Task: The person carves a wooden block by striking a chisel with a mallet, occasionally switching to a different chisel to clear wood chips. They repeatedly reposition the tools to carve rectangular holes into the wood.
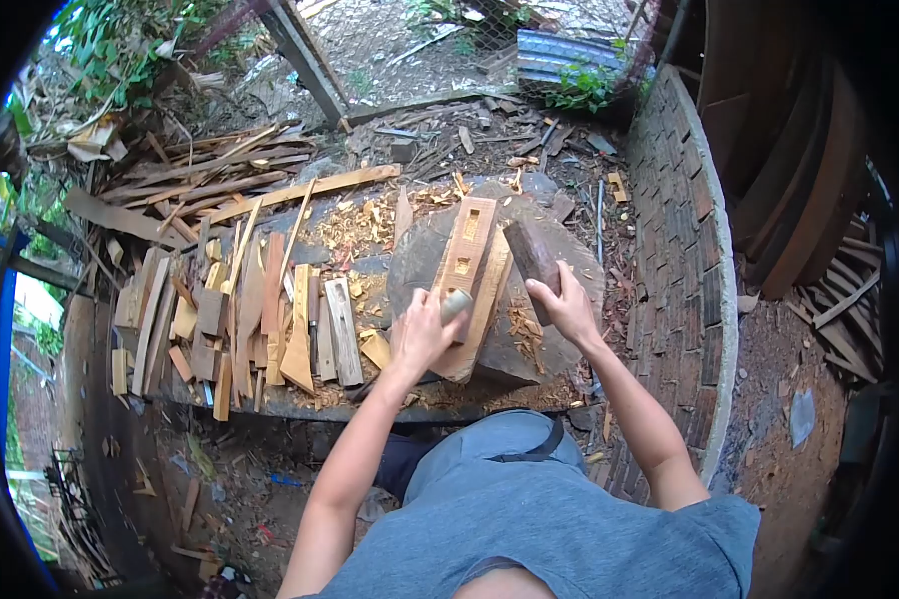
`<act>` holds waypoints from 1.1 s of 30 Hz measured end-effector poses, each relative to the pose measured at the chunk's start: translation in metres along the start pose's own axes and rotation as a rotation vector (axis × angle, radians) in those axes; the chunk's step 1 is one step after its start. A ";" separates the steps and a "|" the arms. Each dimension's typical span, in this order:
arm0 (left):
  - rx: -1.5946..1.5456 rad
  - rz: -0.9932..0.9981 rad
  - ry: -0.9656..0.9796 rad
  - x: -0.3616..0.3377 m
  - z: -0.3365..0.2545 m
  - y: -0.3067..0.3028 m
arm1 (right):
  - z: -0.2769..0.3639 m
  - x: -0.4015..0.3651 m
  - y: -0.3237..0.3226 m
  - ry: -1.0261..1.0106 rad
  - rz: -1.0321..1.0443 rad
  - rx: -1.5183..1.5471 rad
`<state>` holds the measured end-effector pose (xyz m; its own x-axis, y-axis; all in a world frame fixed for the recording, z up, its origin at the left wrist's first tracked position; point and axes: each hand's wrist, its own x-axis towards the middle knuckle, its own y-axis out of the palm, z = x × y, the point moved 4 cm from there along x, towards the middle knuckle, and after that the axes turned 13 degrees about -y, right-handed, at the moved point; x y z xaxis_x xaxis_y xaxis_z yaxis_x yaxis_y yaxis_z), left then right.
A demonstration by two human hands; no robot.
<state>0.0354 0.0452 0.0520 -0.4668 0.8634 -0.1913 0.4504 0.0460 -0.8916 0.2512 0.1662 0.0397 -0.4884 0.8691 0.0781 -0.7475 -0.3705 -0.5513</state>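
Note:
My left hand [422,334] is closed around a chisel, whose pale round handle end [456,302] points up toward me; its blade is hidden. Under that hand lies a reddish-brown wooden beam [479,235], with two rectangular mortises cut into its upper face. A second, lighter beam [491,309] lies right alongside it. Both rest on a broad round tree stump [559,235]. To the right of the beams, my right hand [569,307] grips a dark, blocky wooden mallet [531,255], raised at a slant and apart from the chisel.
Several wood offcuts [240,309] crowd the bench's left side, including a grey mortised piece [343,329]. Chips [355,225] lie scattered about. Long scrap boards [220,180] are piled behind at left. A low brick wall [674,250] borders the right side.

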 end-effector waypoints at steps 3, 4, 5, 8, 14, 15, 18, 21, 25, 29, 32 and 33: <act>0.009 0.065 -0.012 -0.017 -0.013 0.007 | 0.002 0.027 0.013 -0.043 -0.013 0.039; 0.025 0.105 0.062 -0.025 -0.022 0.012 | 0.009 0.035 0.015 -0.053 -0.004 0.036; 0.041 0.144 0.133 -0.032 -0.031 0.016 | 0.009 0.045 0.019 -0.054 0.007 0.042; 0.019 0.435 0.262 -0.055 -0.063 0.030 | 0.013 0.072 0.033 -0.075 0.153 -0.022; 0.094 0.270 0.375 -0.034 -0.077 0.002 | 0.020 0.089 0.037 -0.275 0.506 -0.015; 0.155 0.174 0.371 -0.023 -0.072 -0.003 | 0.019 0.091 0.041 -0.324 0.547 0.008; 0.192 0.130 0.395 0.003 -0.052 -0.007 | 0.017 0.095 0.044 -0.269 0.603 0.184; 0.192 0.038 0.506 0.012 -0.040 -0.001 | 0.002 0.098 0.034 -0.149 0.450 0.347; 0.259 -0.002 0.439 0.031 -0.029 0.001 | -0.007 0.086 -0.004 -0.200 0.216 0.325; 0.212 0.018 0.349 0.040 -0.032 0.008 | -0.022 0.055 -0.038 -0.158 0.065 0.308; 0.228 -0.074 0.147 0.043 -0.039 0.012 | -0.036 0.035 -0.052 -0.122 -0.002 0.261; 0.225 -0.072 0.143 0.044 -0.041 0.013 | -0.040 0.029 -0.055 -0.115 -0.047 0.239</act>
<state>0.0524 0.1044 0.0485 -0.3723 0.9248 -0.0787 0.2323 0.0107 -0.9726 0.2963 0.2251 0.0390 -0.4885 0.8492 0.2007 -0.8490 -0.4095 -0.3339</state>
